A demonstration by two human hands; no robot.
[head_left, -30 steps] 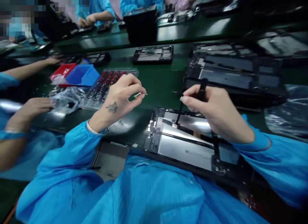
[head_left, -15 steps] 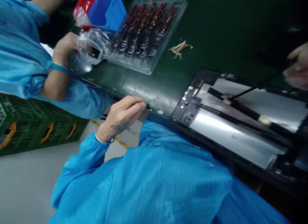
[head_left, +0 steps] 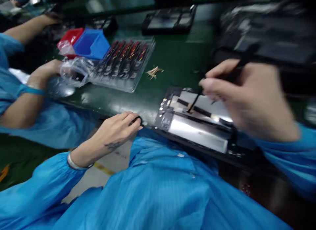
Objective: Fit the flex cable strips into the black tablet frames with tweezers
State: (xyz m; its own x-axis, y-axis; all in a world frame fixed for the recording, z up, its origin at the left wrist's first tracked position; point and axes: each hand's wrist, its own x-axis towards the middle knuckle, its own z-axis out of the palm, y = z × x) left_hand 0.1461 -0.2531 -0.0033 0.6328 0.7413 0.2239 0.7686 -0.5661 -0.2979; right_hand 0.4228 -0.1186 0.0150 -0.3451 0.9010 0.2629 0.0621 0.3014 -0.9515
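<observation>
My right hand (head_left: 249, 95) is closed around slim black tweezers (head_left: 195, 103), whose tip rests on the inside of an opened tablet (head_left: 163, 116). The tablet has two silver battery panels (head_left: 197, 131) with a dark flex strip (head_left: 204, 112) running between them. At the table edge, left of the tablet, my left hand (head_left: 120, 126) has its fingers curled together. A small dark thing shows by those fingertips, too hidden to name.
A small heap of tan strips (head_left: 154, 72) lies beyond the tablet. Further left are a clear tray of dark parts (head_left: 125, 86), a blue bin (head_left: 91, 43) and a red bin (head_left: 70, 39). A co-worker's hand (head_left: 50, 68) is at a clear plastic bag (head_left: 79, 70). Black devices (head_left: 169, 22) stand at the back.
My view has tilted up and shifted right, showing more of the table's back. My right hand has come fully into view, with the tool tip still over the tablet's middle.
</observation>
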